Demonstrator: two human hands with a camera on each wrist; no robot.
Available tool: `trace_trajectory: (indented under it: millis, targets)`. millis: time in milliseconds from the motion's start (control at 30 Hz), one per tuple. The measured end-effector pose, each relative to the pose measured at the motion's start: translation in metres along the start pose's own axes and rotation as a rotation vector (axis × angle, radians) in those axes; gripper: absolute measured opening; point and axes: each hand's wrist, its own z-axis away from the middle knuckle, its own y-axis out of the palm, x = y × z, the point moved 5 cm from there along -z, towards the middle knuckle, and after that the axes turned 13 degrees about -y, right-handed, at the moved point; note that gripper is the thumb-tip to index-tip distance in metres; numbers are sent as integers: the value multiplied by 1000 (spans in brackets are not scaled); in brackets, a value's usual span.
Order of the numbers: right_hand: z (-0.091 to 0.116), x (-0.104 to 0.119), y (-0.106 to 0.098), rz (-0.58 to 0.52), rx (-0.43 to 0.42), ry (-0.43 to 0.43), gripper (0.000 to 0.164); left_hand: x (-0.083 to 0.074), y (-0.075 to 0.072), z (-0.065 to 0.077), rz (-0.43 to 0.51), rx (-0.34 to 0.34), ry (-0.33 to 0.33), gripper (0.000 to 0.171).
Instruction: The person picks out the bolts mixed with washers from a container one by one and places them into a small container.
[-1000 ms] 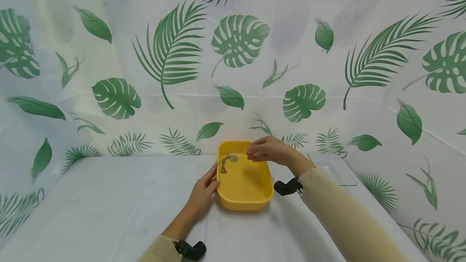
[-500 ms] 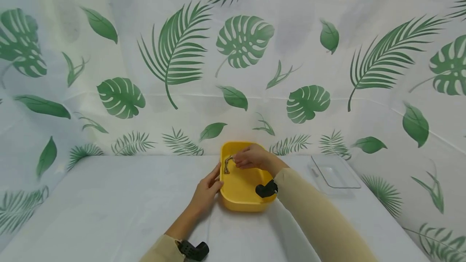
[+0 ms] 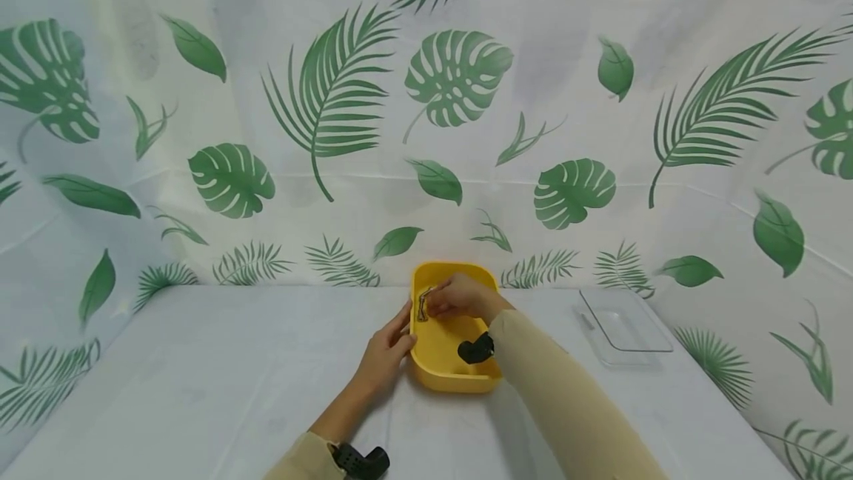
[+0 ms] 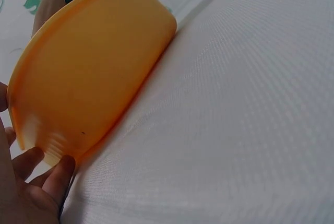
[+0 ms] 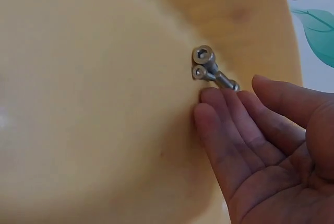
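A yellow plastic basin [image 3: 455, 384] stands on the white-covered table. Inside, by its left wall, several metal socket-head bolts [image 5: 204, 56] lie in a small cluster. My right hand [image 3: 461, 296] reaches down into the basin beside them. In the right wrist view its fingers [image 5: 224, 145] extend loosely, fingertips right at the bolts, with the thumb held apart; the hand partly covers the cluster in the head view. Against the basin's outer left side rests my left hand [image 3: 385, 352], its fingertips [image 4: 62, 169] touching the wall and one digit at the rim.
A shallow transparent tray or lid [image 3: 623, 332] lies on the table to the right. Behind the basin hangs a white backdrop [image 3: 360, 169] printed with green leaves, close to its far end.
My right hand has moved left and down from above the basin's right rim to the bolts. The left hand stays at the basin's side. The head view has shifted slightly.
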Motion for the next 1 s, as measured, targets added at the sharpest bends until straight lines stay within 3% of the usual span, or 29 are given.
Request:
trace_trajectory:
  millis: [233, 600, 767, 1000]
  targets:
    - [-1, 3, 9, -27, 17, -6, 28, -2, 1, 0, -17, -10, 10, 62]
    - [-8, -4, 17, -109, -73, 41, 27, -1, -1, -1, -15, -34, 22, 61]
    - [-7, -5, 18, -76, -84, 42, 25, -1, -1, 1, -31, -46, 18, 62]
    - [-6, -2, 20, 39, -41, -41, 27, -2, -1, 1, -34, -52, 14, 62]
